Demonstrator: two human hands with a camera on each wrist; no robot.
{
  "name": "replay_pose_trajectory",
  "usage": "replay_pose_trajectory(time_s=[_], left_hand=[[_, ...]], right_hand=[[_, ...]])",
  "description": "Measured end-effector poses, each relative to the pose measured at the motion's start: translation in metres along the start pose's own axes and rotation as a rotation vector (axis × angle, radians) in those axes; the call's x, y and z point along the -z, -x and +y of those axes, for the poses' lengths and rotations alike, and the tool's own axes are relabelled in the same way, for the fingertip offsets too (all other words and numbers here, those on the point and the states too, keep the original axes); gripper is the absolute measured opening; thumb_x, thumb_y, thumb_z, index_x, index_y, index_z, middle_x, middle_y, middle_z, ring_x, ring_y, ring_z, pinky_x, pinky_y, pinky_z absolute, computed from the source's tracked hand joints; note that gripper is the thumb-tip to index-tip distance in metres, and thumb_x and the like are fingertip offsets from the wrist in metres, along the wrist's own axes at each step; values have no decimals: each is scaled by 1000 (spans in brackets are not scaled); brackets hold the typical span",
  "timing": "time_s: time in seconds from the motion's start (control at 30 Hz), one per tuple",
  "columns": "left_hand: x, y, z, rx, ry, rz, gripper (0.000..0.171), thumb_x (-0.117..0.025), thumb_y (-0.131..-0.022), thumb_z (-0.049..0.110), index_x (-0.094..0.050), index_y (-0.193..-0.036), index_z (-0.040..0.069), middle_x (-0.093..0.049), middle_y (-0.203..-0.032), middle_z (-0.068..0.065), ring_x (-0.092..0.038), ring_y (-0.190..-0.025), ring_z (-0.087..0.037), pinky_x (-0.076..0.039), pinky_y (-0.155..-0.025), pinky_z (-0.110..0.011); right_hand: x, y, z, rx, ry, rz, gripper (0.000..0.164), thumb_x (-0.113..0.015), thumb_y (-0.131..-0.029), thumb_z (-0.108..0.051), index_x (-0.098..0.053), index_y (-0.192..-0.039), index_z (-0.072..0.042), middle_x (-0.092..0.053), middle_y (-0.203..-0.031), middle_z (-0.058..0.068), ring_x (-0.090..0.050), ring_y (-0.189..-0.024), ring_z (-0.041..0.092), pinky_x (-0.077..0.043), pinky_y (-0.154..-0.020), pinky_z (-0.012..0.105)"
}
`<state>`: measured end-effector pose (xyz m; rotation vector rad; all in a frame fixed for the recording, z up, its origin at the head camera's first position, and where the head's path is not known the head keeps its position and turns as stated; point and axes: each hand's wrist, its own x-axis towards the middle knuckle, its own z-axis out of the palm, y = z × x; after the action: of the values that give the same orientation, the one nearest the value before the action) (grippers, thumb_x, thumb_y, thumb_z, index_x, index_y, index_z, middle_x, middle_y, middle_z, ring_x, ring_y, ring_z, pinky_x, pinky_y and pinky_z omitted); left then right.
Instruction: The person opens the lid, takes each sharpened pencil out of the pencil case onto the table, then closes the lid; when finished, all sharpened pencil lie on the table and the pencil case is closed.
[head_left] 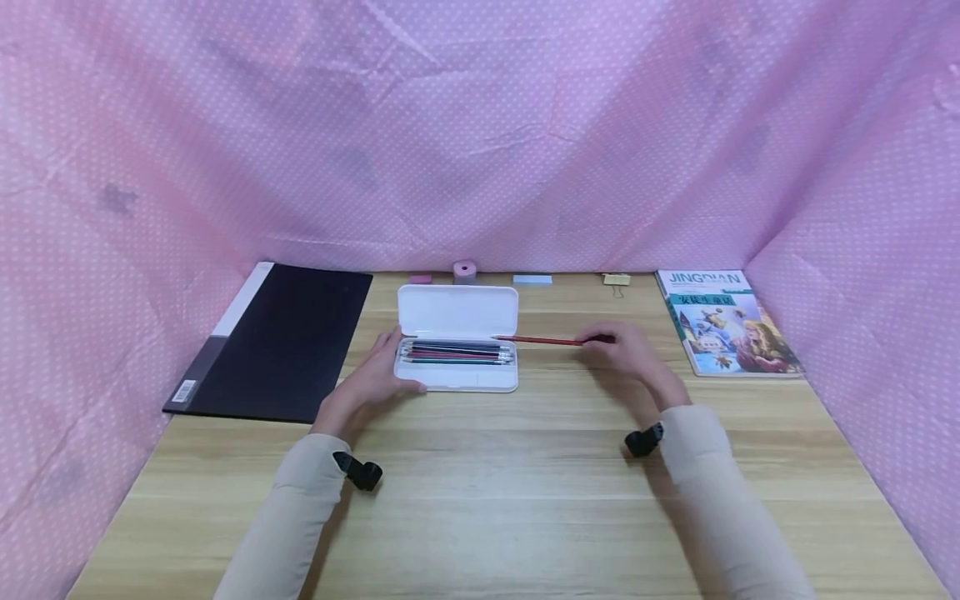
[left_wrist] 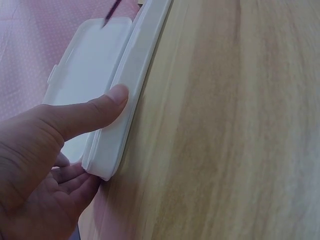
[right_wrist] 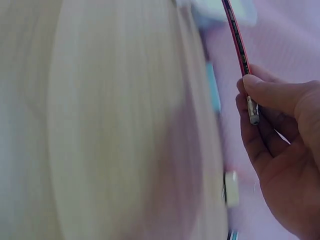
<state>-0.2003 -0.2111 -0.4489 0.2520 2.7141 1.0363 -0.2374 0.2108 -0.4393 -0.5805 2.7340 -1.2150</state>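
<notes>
A white pencil case (head_left: 431,380) lies with its lid (head_left: 458,310) raised, several dark, red and green pencils (head_left: 455,353) lying lengthwise inside. My left hand (head_left: 377,372) holds the case's left end; in the left wrist view the thumb (left_wrist: 107,102) presses the front wall and the other fingers are at the end and behind. My right hand (head_left: 624,348) pinches a red-and-black pencil (head_left: 546,340) between thumb and fingers near its metal-capped end (right_wrist: 253,111). That pencil runs roughly level, its far tip over the case's right end by the hinge.
A black folder (head_left: 292,342) lies left of the case, and a picture-covered book (head_left: 727,325) at the right. Along the back sit a pink eraser-like block (head_left: 421,279), a pink roll-shaped item (head_left: 464,270), a light-blue strip (head_left: 532,280) and a yellowish binder clip (head_left: 617,280). Pink dotted cloth (head_left: 480,150) surrounds the table.
</notes>
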Motion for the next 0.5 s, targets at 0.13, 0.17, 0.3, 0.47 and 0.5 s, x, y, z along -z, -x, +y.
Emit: replay_pose_trajectory(time_s=[0.13, 0.17, 0.3, 0.47, 0.5], left_hand=[[0, 1, 0, 0, 3, 6, 114, -82, -66, 35, -5, -148, 21, -21, -144, -11, -24, -129, -24, -20, -108, -46], [0, 1, 0, -1, 6, 8, 113, -82, -66, 35, -6, -148, 21, -21, -143, -10, -25, -129, -24, -21, -108, -46], [0, 1, 0, -5, 3, 12, 113, -83, -65, 34, -7, -148, 21, -24, -141, -10, -26, -126, -24, -22, -107, -46], [-1, 1, -1, -3, -11, 11, 114, -83, -65, 34, -7, -148, 19, -26, -139, -11, -28, -125, -24, -23, -107, -45], [-1, 0, -1, -3, -9, 11, 114, -83, -65, 34, -7, -148, 19, -26, -139, -11, -28, -125, -24, -23, -107, -45]], right_hand=[[16, 12, 23, -56, 45, 16, 16, -58, -91, -20, -69, -102, -20, -65, -108, 3, -56, -105, 24, -42, -91, 44], [19, 14, 28, -76, 61, 22, 16, -58, -91, -22, -70, -102, -21, -65, -108, 3, -55, -106, 24, -42, -91, 44], [27, 17, 41, -134, 90, 25, 17, -57, -91, -24, -70, -101, -20, -64, -110, 6, -54, -108, 26, -40, -91, 45], [30, 13, 48, -163, 129, 0, 17, -57, -91, -23, -71, -101, -20, -64, -112, 8, -53, -110, 29, -39, -93, 47], [30, 12, 49, -161, 150, -2, 17, -57, -91, -25, -71, -102, -21, -64, -112, 8, -53, -111, 29, -39, -93, 48]])
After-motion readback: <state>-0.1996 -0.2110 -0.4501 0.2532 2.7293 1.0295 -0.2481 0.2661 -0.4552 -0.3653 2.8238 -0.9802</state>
